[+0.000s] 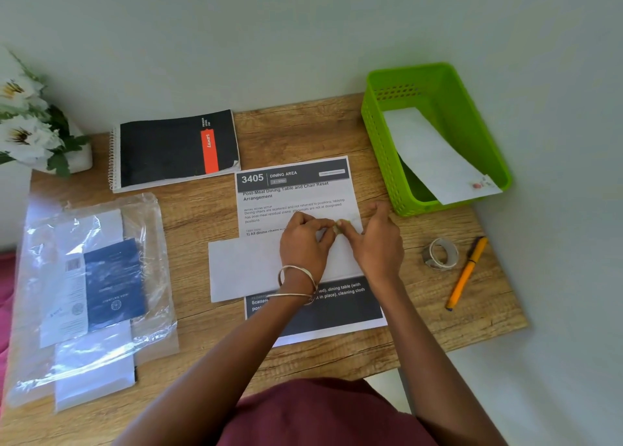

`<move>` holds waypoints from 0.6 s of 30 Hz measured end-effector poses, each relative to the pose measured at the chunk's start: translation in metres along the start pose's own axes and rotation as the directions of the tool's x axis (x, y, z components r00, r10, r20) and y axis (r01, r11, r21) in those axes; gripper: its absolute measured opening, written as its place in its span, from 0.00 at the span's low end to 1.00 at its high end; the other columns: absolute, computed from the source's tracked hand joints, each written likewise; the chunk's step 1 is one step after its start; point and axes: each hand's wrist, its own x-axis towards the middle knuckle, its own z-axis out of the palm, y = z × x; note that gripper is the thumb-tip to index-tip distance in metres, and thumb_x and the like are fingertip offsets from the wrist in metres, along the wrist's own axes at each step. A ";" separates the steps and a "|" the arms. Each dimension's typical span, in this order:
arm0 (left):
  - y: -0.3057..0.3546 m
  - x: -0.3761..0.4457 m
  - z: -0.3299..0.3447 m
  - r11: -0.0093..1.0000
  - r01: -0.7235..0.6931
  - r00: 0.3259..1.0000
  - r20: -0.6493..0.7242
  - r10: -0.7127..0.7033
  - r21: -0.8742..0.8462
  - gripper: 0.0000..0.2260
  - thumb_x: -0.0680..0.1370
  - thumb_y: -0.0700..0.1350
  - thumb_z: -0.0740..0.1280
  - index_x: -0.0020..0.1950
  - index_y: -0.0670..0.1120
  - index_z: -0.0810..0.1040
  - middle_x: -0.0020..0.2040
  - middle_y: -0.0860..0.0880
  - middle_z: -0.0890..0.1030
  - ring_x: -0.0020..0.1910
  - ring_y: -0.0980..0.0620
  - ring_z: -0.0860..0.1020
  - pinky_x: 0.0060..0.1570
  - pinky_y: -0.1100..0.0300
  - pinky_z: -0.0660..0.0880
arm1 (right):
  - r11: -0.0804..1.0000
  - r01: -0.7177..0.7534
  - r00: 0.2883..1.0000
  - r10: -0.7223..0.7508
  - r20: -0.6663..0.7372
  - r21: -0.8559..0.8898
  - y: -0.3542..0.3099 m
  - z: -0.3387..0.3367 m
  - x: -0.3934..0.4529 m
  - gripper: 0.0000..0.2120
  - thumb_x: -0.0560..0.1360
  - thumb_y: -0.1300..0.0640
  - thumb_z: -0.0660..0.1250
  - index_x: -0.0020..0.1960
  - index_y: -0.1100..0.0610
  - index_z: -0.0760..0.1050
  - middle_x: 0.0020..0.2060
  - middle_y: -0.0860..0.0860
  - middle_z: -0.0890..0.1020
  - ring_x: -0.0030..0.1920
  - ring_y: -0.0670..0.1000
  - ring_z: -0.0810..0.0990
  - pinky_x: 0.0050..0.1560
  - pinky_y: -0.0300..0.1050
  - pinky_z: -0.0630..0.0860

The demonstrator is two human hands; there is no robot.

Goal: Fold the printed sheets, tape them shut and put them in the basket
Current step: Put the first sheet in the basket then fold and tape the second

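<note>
- folded sheet (246,267) lies crosswise on printed sheet (296,203), mid worktop (337,125); long axis left-right
- left hand (305,243) and right hand (374,240) both on its upper edge, fingertips meeting, pinching a small tape piece (338,227), hard to make out
- green basket (387,149) up-right of sheet, right hand nearer; one taped fold inside
- tape roll (441,253) right of sheet
- seam hidden under hands

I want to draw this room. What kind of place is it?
Probably a small desk at home or in an office, set against a wall. A notebook, a pen, tape and flowers sit on it.
</note>
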 end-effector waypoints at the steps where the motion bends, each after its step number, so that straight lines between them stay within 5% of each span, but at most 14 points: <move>1: 0.000 0.000 0.000 1.000 0.006 1.000 -0.001 -0.006 -0.003 0.06 0.71 0.44 0.72 0.47 0.45 0.84 0.42 0.47 0.76 0.39 0.54 0.73 0.39 0.65 0.65 | 1.000 -0.014 1.000 0.014 -0.003 0.012 -0.001 0.000 0.000 0.28 0.72 0.44 0.70 0.62 0.58 0.64 0.52 0.58 0.80 0.51 0.59 0.79 0.39 0.44 0.68; 13: 0.000 -0.001 0.000 1.000 -0.017 1.000 -0.017 0.017 0.000 0.07 0.71 0.42 0.72 0.48 0.43 0.84 0.43 0.45 0.77 0.39 0.50 0.75 0.40 0.64 0.67 | 0.994 -0.008 0.999 0.012 -0.034 0.106 0.012 0.005 0.007 0.23 0.73 0.49 0.70 0.61 0.59 0.66 0.44 0.60 0.82 0.46 0.60 0.81 0.38 0.44 0.71; 18: -0.005 -0.004 -0.001 0.959 -0.214 0.977 0.025 0.213 0.183 0.05 0.71 0.42 0.70 0.45 0.43 0.84 0.40 0.43 0.76 0.36 0.44 0.75 0.34 0.53 0.75 | 0.996 0.051 0.998 -0.048 -0.047 0.077 0.014 0.006 0.004 0.21 0.74 0.49 0.69 0.60 0.59 0.67 0.42 0.59 0.82 0.44 0.59 0.80 0.37 0.43 0.68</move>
